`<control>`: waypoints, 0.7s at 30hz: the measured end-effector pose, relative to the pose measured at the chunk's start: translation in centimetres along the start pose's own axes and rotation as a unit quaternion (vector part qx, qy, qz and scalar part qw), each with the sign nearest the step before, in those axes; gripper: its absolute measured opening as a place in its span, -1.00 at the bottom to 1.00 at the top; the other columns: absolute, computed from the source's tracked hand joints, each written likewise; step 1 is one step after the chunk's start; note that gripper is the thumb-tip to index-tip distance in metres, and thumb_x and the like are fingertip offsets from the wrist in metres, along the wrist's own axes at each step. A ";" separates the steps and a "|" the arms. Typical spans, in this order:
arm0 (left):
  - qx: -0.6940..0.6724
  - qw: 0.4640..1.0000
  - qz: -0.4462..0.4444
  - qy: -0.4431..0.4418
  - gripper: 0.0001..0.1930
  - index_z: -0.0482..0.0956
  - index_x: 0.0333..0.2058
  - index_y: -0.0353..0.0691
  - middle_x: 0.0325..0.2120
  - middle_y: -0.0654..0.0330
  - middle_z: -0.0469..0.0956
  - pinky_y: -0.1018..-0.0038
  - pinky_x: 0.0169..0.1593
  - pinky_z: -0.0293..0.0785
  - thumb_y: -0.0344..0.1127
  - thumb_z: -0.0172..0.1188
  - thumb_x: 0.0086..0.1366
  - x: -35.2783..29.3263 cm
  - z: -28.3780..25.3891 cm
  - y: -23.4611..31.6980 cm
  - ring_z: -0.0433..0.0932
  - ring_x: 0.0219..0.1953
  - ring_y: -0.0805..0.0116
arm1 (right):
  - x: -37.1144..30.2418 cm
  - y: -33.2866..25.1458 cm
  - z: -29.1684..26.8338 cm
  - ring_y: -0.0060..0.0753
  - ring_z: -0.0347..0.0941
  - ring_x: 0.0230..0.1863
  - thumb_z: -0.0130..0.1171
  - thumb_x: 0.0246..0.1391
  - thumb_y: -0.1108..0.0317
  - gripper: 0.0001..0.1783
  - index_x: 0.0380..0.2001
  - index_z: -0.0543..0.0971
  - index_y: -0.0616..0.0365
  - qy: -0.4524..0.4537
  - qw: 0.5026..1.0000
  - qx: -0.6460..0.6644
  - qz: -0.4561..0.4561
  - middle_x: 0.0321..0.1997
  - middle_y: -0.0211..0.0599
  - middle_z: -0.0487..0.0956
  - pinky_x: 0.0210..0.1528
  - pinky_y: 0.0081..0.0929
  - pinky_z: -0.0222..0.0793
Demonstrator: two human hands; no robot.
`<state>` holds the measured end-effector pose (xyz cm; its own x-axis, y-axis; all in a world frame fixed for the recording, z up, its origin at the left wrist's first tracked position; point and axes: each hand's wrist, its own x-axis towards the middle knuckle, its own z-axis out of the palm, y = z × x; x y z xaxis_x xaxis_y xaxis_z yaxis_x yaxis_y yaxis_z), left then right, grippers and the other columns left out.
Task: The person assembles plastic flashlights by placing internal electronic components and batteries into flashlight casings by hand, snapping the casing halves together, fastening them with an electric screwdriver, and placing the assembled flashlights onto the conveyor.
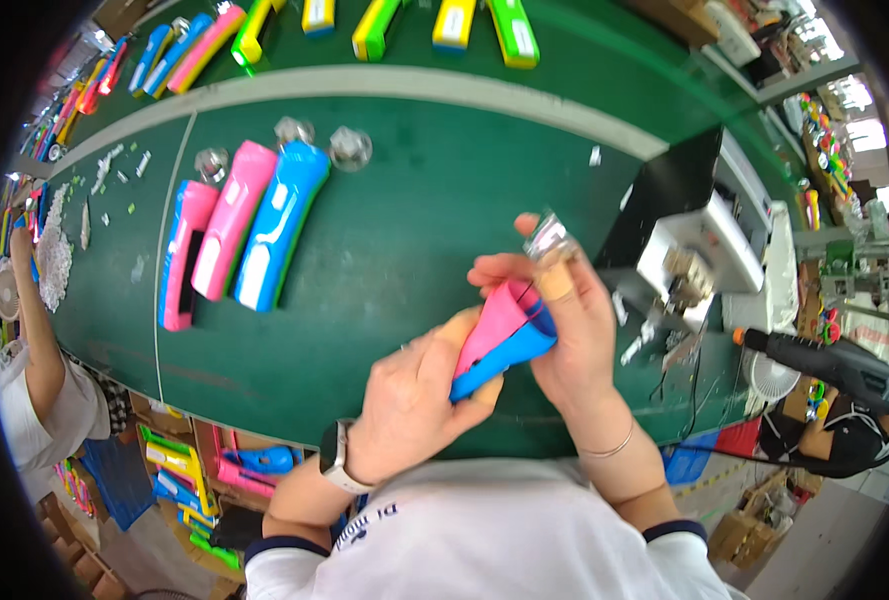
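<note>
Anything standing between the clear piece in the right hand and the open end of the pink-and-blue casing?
Only the right hand itself: one digit lies between the clear piece and the open end of the pink-and-blue casing. No other obstruction shows; the left hand grasps the casing's other end.

The held casing (pixel 492 338) is pink toward ten o'clock, blue toward four; the cup (pixel 547 237) at its one o'clock is colourless. The green table (pixel 414 220) bears, toward ten, a pink-and-blue casing (pixel 178 255), a pink casing (pixel 232 222) and a green-edged blue casing (pixel 282 225). The shirt (pixel 494 540) at six is white with navy sleeve bands (pixel 676 529); the tool (pixel 824 365) at three, orange-tipped black.
</note>
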<state>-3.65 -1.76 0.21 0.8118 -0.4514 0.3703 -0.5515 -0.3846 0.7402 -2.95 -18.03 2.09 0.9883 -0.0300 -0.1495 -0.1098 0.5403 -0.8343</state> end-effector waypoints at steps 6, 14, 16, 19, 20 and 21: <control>-0.223 0.951 -0.212 -0.023 -0.46 0.30 0.04 -0.38 -0.35 0.03 0.52 0.43 -0.30 0.46 -0.36 0.23 0.09 -2.1 -1.0 -2.1 0.55 -0.41 0.24 | 8.7 -0.2 -0.9 0.04 0.16 0.25 0.15 0.08 0.12 -0.29 0.21 0.18 0.23 0.089 0.900 -0.405 -0.137 0.28 0.15 0.15 0.21 -0.17 0.15; -0.180 0.969 -0.166 0.030 -0.38 0.17 0.17 -0.34 -0.21 -0.02 0.41 0.36 -0.18 0.40 -0.35 0.18 0.15 -1.5 -2.7 -3.2 0.46 -0.26 0.12 | 28.0 -2.1 -1.4 0.32 0.02 0.28 0.16 -0.18 -0.26 -0.03 0.24 0.19 0.06 0.226 0.629 -0.739 -0.086 0.34 0.06 0.06 0.20 0.18 0.03; -0.089 0.983 -0.139 0.080 -0.29 0.15 0.18 -0.34 -0.24 -0.02 0.38 0.31 -0.20 0.40 -0.31 0.27 0.09 -1.0 -3.8 -3.2 0.44 -0.27 0.04 | 29.4 -2.7 0.7 0.30 0.03 0.27 0.17 -0.26 -0.32 0.04 0.27 0.15 -0.08 0.211 0.610 -0.764 -0.006 0.38 0.02 -0.01 0.14 0.28 0.05; -0.084 0.981 -0.143 0.098 -0.24 0.12 0.18 -0.35 -0.23 -0.02 0.38 0.30 -0.20 0.40 -0.28 0.30 0.05 -0.4 -4.6 -3.6 0.44 -0.26 0.04 | 30.8 -2.3 0.6 0.28 0.04 0.27 0.17 -0.29 -0.26 0.02 0.29 0.12 -0.17 0.211 0.561 -0.800 0.013 0.41 -0.02 -0.08 0.13 0.27 0.06; -0.073 0.982 -0.142 0.098 -0.21 0.11 0.19 -0.36 -0.19 -0.02 0.38 0.31 -0.18 0.41 -0.28 0.32 0.03 -0.2 -5.0 -3.9 0.46 -0.22 0.06 | 31.3 -2.4 0.4 0.26 0.07 0.25 0.19 -0.28 -0.18 0.00 0.29 0.12 -0.17 0.202 0.561 -0.802 0.017 0.39 -0.03 -0.05 0.12 0.21 0.13; -0.072 0.981 -0.149 0.099 -0.21 0.11 0.19 -0.36 -0.19 -0.02 0.38 0.31 -0.18 0.41 -0.28 0.32 0.03 -0.3 -5.2 -3.9 0.46 -0.22 0.06 | 31.6 -2.3 0.2 0.23 0.11 0.24 0.21 -0.28 -0.16 0.00 0.29 0.12 -0.17 0.186 0.561 -0.807 0.001 0.38 -0.03 -0.03 0.11 0.13 0.20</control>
<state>-0.73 4.05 0.16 0.9621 -0.1655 0.2169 -0.2631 -0.3516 0.8984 28.59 -20.06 -0.56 0.9302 -0.3670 -0.0009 -0.3609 -0.9145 -0.1830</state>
